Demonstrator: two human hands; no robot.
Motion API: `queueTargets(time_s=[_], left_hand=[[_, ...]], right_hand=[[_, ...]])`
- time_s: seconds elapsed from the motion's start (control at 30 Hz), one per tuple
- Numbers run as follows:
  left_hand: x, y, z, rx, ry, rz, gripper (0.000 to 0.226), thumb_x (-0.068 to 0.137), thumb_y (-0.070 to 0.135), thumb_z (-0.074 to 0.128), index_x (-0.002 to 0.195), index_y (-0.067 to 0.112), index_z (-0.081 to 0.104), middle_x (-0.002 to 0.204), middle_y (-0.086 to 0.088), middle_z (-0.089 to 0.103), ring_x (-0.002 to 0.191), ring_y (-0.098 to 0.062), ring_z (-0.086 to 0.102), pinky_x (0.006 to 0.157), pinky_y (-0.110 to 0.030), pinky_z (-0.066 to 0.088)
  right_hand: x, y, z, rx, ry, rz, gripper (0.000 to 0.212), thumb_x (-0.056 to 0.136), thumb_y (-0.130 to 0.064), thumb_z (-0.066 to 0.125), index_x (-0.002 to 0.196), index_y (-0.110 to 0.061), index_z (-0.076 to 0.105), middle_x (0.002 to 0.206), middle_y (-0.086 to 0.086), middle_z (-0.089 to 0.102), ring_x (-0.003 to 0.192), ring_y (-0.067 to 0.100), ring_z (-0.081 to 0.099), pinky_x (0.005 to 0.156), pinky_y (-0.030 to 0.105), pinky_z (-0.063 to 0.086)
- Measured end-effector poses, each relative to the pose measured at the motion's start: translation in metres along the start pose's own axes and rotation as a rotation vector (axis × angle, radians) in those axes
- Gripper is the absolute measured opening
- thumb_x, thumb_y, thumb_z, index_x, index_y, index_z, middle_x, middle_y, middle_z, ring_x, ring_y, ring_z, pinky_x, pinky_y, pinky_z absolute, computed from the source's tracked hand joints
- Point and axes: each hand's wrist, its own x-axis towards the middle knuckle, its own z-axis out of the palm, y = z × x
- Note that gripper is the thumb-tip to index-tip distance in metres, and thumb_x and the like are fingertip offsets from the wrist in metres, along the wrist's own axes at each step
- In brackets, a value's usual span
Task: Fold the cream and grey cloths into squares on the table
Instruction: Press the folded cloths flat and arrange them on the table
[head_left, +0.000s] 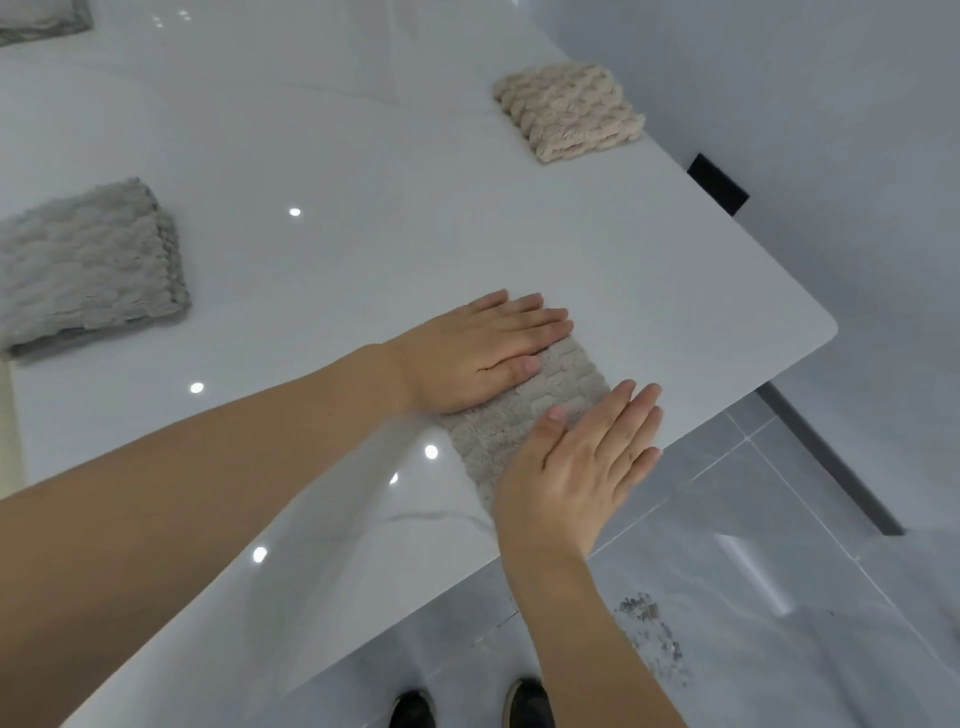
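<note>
A folded grey textured cloth (524, 410) lies near the table's front right edge. My left hand (483, 353) presses flat on its far left part, fingers straight. My right hand (582, 462) lies flat on its near right part, fingers straight and together. Much of the cloth is hidden under both palms. A folded cream cloth (569, 111) sits as a square near the far right edge. Another folded grey cloth (88, 265) lies at the left edge of the view.
The white glossy table (322, 218) ends in a rounded corner at right (826, 327). A further grey cloth (41, 18) shows at the top left corner. Below the edge are grey floor tiles (779, 597), a dark table leg (831, 467) and my shoes (467, 706).
</note>
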Motion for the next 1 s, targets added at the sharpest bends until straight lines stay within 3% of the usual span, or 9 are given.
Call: queueTargets(time_s=[0.23,0.37,0.5,0.73,0.8,0.9,1.0], left_hand=[[0.0,-0.009,-0.004,0.115,-0.03,-0.009,0.056,0.105,0.044,0.013,0.157,0.026,0.008,0.164,0.011,0.006,0.15,-0.007,-0.004,0.123,-0.034,-0.003],[-0.022,-0.026,-0.016,0.165,0.106,-0.21,0.057,0.105,0.039,0.017,0.157,0.013,0.015,0.164,-0.005,0.014,0.152,-0.02,0.004,0.123,-0.036,0.002],[-0.064,-0.02,-0.027,0.111,0.377,-0.385,0.062,0.102,0.039,0.013,0.153,0.006,0.026,0.16,-0.01,0.025,0.151,-0.025,0.014,0.123,-0.039,0.007],[-0.139,-0.046,-0.045,0.048,0.558,-0.642,0.061,0.103,0.038,0.018,0.153,0.003,0.026,0.161,-0.011,0.023,0.151,-0.025,0.011,0.123,-0.039,0.005],[-0.159,-0.06,-0.046,0.02,0.569,-0.689,0.059,0.104,0.036,0.02,0.153,0.004,0.023,0.162,-0.01,0.02,0.151,-0.024,0.008,0.123,-0.039,0.003],[-0.178,-0.085,-0.049,-0.03,0.606,-0.735,0.061,0.103,0.038,0.018,0.155,0.006,0.02,0.163,-0.008,0.017,0.152,-0.022,0.004,0.123,-0.04,0.003],[-0.198,-0.108,-0.055,-0.096,0.681,-0.773,0.061,0.103,0.039,0.016,0.156,0.008,0.017,0.164,-0.006,0.013,0.152,-0.019,0.001,0.123,-0.037,0.0]], right_hand=[[-0.006,0.029,-0.013,-0.232,-0.111,-0.047,0.066,0.095,-0.047,-0.003,0.15,-0.014,-0.016,0.159,0.001,-0.024,0.144,0.013,-0.027,0.119,0.039,-0.014],[0.004,0.032,-0.044,-0.256,-0.085,-0.027,0.068,0.094,-0.05,-0.002,0.15,-0.014,-0.015,0.161,0.004,-0.018,0.146,0.014,-0.022,0.119,0.04,-0.014],[0.03,-0.017,-0.049,-0.122,-0.072,-0.359,0.065,0.1,-0.045,0.007,0.154,-0.01,-0.003,0.162,0.002,-0.011,0.147,0.01,-0.017,0.119,0.032,-0.013],[0.022,-0.11,0.025,0.226,-0.47,-0.654,0.057,0.104,-0.034,0.023,0.154,-0.015,0.003,0.161,-0.008,-0.007,0.146,0.0,-0.01,0.122,0.038,0.004],[0.012,-0.132,0.047,0.266,-0.546,-0.661,0.056,0.105,-0.036,0.023,0.154,-0.017,0.004,0.161,-0.01,-0.006,0.145,-0.003,-0.008,0.121,0.031,0.004],[0.002,-0.165,0.074,0.307,-0.663,-0.618,0.055,0.104,-0.037,0.025,0.154,-0.023,0.007,0.162,-0.013,-0.002,0.143,-0.009,-0.005,0.111,0.005,0.002],[-0.005,-0.198,0.096,0.326,-0.745,-0.607,0.055,0.103,-0.037,0.025,0.154,-0.022,0.012,0.161,-0.014,0.004,0.143,-0.011,-0.001,0.108,0.001,0.003]])
